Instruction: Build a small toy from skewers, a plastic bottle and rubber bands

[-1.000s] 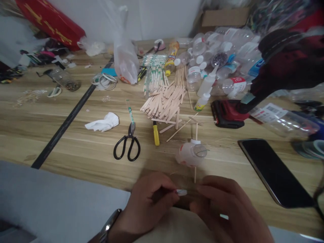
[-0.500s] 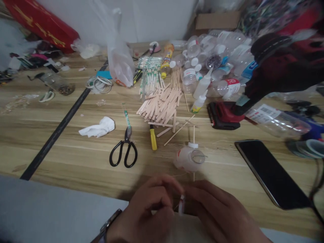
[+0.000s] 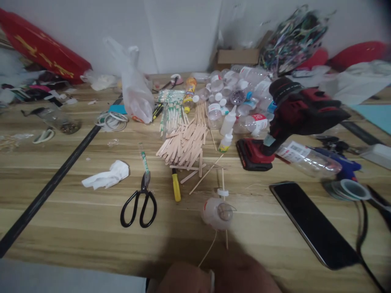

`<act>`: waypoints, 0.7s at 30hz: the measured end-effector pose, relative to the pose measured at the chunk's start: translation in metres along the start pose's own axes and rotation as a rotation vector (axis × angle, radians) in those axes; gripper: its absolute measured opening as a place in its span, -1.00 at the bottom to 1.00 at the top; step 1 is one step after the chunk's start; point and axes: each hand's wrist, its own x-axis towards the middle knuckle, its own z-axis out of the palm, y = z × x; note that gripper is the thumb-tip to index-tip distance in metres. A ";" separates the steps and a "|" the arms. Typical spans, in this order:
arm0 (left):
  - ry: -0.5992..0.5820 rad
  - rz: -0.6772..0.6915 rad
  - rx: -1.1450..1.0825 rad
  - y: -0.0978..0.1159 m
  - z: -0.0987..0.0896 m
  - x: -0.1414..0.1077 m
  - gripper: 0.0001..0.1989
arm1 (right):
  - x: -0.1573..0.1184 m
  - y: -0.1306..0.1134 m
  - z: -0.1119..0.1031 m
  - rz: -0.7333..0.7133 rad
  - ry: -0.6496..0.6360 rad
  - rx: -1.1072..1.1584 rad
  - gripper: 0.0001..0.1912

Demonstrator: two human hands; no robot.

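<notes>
Cut off by the lower edge, my left hand (image 3: 180, 278) is closed, with a small white cap (image 3: 211, 280), seen edge-on, at its fingers. My right hand (image 3: 247, 274) is right beside it, blurred and dark, its fingers hidden. Just ahead lies a small clear plastic bottle (image 3: 210, 211) with a bent wire at its near end. A thin wooden stick (image 3: 222, 179) passes by or through the bottle and carries another white cap (image 3: 222, 192) at its far side. A thin pale strand (image 3: 209, 248) runs from the bottle toward my left hand.
Black-handled scissors (image 3: 143, 199), a yellow-handled tool (image 3: 176, 187) and a pile of craft sticks (image 3: 186, 142) lie ahead. A red cordless drill (image 3: 293, 114) stands right of two glue bottles (image 3: 228, 122). A phone (image 3: 314, 224) lies at right; plastic bottles (image 3: 238, 89) crowd the back.
The camera view has tilted up, so my hands sit lower and are mostly out of frame. The white cap remains between them. The bottle and tools stay in place on the table.
</notes>
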 end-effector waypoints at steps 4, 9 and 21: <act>0.036 0.013 0.000 0.007 -0.004 0.000 -0.59 | 0.010 0.001 0.003 -0.057 -0.065 0.101 -0.83; 0.186 0.038 -0.310 0.033 0.002 -0.004 -0.57 | 0.010 -0.025 -0.011 -0.049 0.001 0.283 -0.82; 0.315 0.085 0.480 0.053 -0.003 0.003 -0.87 | 0.006 -0.032 -0.014 0.028 0.047 0.406 -0.84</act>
